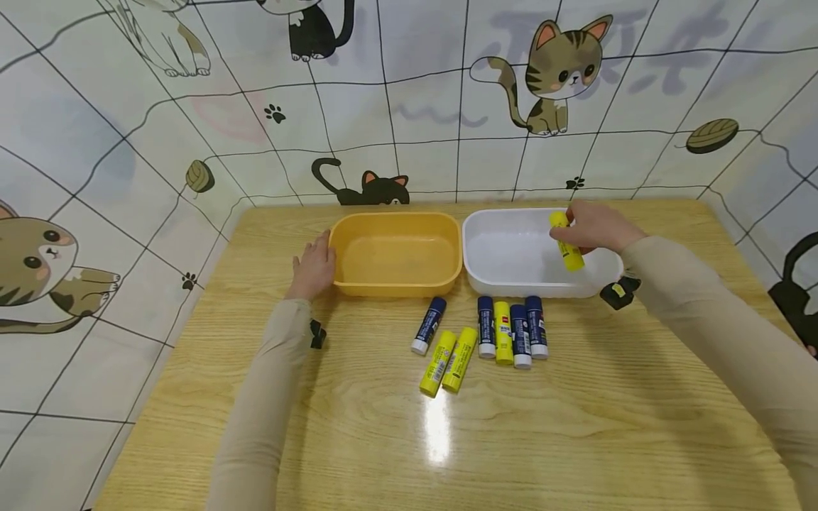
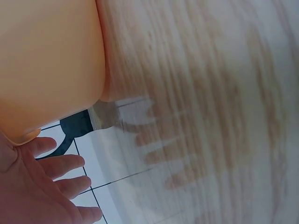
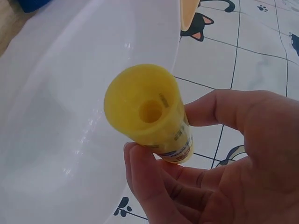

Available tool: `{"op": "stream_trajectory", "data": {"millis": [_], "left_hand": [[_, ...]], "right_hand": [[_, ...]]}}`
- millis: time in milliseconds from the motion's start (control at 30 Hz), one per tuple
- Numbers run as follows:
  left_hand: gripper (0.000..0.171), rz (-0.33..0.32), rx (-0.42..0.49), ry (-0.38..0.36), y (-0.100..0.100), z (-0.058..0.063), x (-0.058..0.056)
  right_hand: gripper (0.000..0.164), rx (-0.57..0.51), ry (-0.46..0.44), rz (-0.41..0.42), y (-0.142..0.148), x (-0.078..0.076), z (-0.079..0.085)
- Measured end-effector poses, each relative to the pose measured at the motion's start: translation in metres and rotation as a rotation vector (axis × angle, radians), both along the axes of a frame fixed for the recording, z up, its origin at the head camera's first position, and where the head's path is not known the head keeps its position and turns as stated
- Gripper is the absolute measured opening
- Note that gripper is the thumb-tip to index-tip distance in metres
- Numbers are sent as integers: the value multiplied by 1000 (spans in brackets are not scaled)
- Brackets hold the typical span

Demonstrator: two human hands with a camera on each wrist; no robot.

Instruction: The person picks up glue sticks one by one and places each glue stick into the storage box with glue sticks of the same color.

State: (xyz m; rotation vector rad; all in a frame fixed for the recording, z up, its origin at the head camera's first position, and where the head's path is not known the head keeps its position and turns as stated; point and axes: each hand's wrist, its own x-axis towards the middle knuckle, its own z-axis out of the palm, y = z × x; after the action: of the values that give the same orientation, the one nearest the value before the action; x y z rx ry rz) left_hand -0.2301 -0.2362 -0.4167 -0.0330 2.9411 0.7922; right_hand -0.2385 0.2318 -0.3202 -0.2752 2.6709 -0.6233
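Observation:
My right hand [image 1: 599, 226] pinches a yellow glue stick [image 1: 567, 245] between thumb and fingers, over the white tub [image 1: 486, 287]. In the right wrist view the hollow end of the glue stick [image 3: 145, 112] faces the camera. At the left end of the orange tub [image 1: 396, 289], my left hand [image 1: 313, 268] rests its fingers against the rim. The left wrist view has that hand [image 2: 46, 186] with straight, spread fingers beside the orange tub's wall [image 2: 51, 56].
In front of the white tub lies a row of blue glue sticks [image 1: 486, 326] with one yellow glue stick [image 1: 503, 333] among them. Left of that row are two yellow glue sticks [image 1: 438, 363] and a blue one [image 1: 429, 325]. A cat-patterned wall [image 1: 422, 113] borders the wooden table [image 1: 575, 440].

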Motion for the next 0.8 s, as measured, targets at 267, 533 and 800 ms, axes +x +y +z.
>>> {"op": "stream_trajectory", "data": {"millis": [267, 533, 800], "left_hand": [[53, 2, 2, -6, 2, 1, 1], [53, 2, -6, -5, 1, 0, 0], [53, 7, -3, -10, 0, -2, -2]], "right_hand": [[43, -14, -76, -1, 1, -18, -7], [40, -34, -219, -25, 4, -34, -12], [41, -8, -302, -84, 4, -45, -15]]}}
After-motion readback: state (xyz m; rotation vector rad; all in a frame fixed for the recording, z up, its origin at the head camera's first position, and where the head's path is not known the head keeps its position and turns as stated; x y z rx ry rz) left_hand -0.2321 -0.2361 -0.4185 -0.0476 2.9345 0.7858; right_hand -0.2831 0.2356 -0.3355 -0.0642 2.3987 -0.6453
